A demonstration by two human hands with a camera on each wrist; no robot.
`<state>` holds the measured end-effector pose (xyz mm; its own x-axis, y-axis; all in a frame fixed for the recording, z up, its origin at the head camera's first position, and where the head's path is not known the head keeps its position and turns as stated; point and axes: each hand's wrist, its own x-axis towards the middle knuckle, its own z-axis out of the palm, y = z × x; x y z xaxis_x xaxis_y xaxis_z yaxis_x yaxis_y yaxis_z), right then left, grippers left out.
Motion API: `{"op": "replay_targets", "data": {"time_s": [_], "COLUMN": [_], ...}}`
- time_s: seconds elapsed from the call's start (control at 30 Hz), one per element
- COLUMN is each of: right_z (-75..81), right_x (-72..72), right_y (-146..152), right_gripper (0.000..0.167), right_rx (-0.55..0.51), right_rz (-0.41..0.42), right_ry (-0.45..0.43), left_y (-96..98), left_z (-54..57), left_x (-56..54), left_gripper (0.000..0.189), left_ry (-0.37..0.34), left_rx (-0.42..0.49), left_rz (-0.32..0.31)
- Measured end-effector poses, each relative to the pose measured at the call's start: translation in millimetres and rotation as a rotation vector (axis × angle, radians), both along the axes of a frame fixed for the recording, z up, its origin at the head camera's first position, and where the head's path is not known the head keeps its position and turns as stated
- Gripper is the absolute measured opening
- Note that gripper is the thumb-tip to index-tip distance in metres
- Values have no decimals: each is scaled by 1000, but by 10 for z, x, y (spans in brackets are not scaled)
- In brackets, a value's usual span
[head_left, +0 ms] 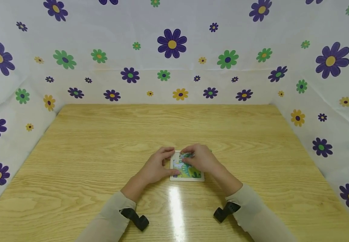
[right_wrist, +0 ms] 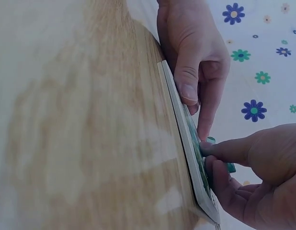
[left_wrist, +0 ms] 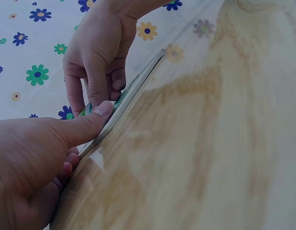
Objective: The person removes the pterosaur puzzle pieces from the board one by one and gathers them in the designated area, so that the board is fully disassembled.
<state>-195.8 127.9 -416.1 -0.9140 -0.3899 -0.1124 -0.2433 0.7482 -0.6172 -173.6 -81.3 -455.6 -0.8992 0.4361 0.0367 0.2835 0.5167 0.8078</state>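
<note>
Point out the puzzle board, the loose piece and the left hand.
puzzle board [head_left: 192, 177], head view, near white edge.
loose piece [head_left: 187, 155], head view, its green top.
left hand [head_left: 156, 166], head view, back of hand.

glossy wood-grain table [head_left: 101, 161]; glossy printed puzzle board [head_left: 187, 177]; smooth flowered sheet [head_left: 192, 67].

- From my remote seat I see a light wooden table [head_left: 107, 141] with a clear grain, filling the lower half of the head view.
- A white flowered sheet [head_left: 174, 67] stands behind the table's far edge and wraps along both of its sides, enclosing it.
- The sheet carries purple, green and yellow flowers; a large purple one [head_left: 172, 43] sits high above the table's far edge.
- A horizontal crease runs across the sheet, above the table's far edge.
- A bright streak of glare [head_left: 176, 208] lies on the table's near part, so I read light from overhead.
</note>
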Motion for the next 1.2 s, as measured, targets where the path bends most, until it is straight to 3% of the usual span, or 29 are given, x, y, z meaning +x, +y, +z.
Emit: {"op": "replay_targets", "data": {"time_s": [0.3, 0.53, 1.2], "right_z": [11, 25, -18], "right_x": [-11, -20, -44], "right_y": [22, 50, 49], "right_gripper": [30, 26, 9], "right_rx": [22, -34, -71], "right_rz": [31, -9, -1], "right_ry": [-21, -68, -39], "left_y": [2, 4, 11], "left_z": [-3, -1, 17], "left_x": [-4, -7, 2], "left_gripper": [81, 81, 81], "left_ry": [-11, -21, -35], "left_rx": [-9, -13, -5], "left_rz": [13, 17, 22]}}
